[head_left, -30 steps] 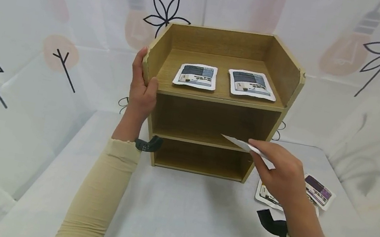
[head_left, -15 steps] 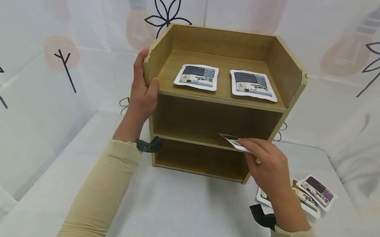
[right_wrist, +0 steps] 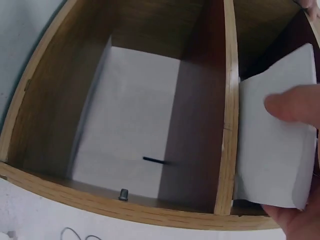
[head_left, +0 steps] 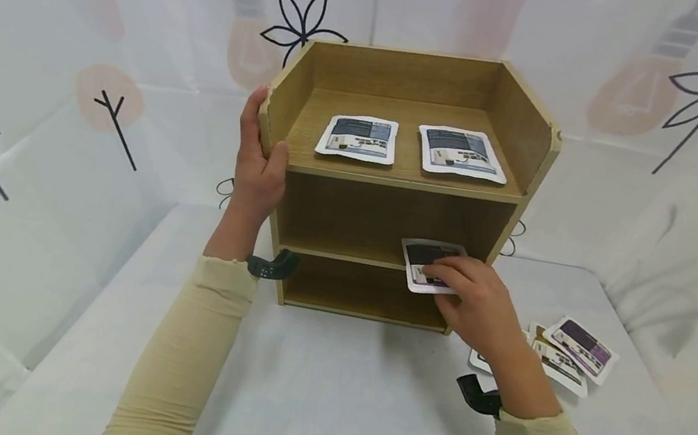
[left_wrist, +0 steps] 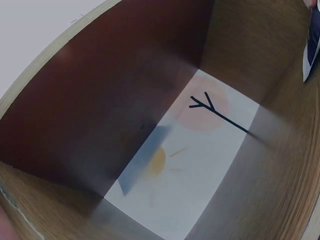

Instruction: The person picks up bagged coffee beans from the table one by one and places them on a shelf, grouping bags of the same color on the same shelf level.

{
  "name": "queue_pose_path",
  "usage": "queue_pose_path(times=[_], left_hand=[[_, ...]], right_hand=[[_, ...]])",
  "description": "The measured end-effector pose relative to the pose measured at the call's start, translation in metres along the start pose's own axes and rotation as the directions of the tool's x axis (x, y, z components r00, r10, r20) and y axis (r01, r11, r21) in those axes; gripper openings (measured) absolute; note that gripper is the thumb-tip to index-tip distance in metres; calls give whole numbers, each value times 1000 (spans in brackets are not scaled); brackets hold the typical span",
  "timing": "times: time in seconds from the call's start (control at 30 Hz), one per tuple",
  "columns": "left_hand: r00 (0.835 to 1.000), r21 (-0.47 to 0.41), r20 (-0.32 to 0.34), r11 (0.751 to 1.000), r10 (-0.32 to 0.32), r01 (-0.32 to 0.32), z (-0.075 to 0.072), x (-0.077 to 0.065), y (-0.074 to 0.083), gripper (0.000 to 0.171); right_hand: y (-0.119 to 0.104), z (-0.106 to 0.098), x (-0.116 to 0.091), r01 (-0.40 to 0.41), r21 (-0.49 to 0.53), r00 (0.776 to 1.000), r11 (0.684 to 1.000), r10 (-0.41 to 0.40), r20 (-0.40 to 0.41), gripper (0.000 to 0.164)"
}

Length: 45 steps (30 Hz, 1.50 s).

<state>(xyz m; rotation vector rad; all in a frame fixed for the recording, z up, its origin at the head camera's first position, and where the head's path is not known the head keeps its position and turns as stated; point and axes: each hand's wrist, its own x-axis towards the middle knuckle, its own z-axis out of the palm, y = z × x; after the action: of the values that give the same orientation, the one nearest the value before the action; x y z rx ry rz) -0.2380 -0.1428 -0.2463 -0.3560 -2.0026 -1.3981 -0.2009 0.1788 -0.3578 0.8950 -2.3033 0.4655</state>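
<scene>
A wooden shelf [head_left: 406,185] with three levels stands on the table. My left hand [head_left: 259,172] grips the upper part of its left side panel, thumb at the front. My right hand [head_left: 477,297] pinches a white-edged packet [head_left: 420,255] with a dark label at the right of the middle level's front opening. In the right wrist view the thumb lies on the packet's plain white back [right_wrist: 275,135], just beside the shelf board [right_wrist: 229,100]. Two blue-labelled packets, one left [head_left: 358,137] and one right [head_left: 461,152], lie flat on the top level.
Right of the shelf, several packets overlap on the white table [head_left: 317,405], one with a purple label [head_left: 581,346] on top. A patterned cloth [head_left: 170,3] hangs behind and at the sides. A small peg [right_wrist: 123,195] sticks out inside the lowest compartment.
My right hand has moved left to the middle level, and the packet in it has tipped so its printed face shows. My left hand stays on the side panel.
</scene>
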Motion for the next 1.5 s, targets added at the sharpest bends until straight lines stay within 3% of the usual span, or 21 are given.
queue_pose_path(times=[0.33,0.67,0.9,1.17,1.5], left_hand=[[1000,7,-7,1000,-3,3,0,2,-7,67],[1000,-5,-4,1000,-4,4,0,1,-6,67],[1000,-3,-10,1000,7,-7,1,4,-16,67],[1000,-17,-5,1000,-1,1,0,0,-2,66],[1000,-5,-10,1000,7,-7,0,0,-3,66]], right_hand=[[1,2,-1,-50,-5,991,999,50,127,38],[4,9,11,-45,-31,987,998,50,152,35],[0,11,22,-119,-85,962,989,136,235,36],[1,15,31,-163,-99,957,982,181,228,34],[3,17,36,-202,-48,945,978,207,253,32]])
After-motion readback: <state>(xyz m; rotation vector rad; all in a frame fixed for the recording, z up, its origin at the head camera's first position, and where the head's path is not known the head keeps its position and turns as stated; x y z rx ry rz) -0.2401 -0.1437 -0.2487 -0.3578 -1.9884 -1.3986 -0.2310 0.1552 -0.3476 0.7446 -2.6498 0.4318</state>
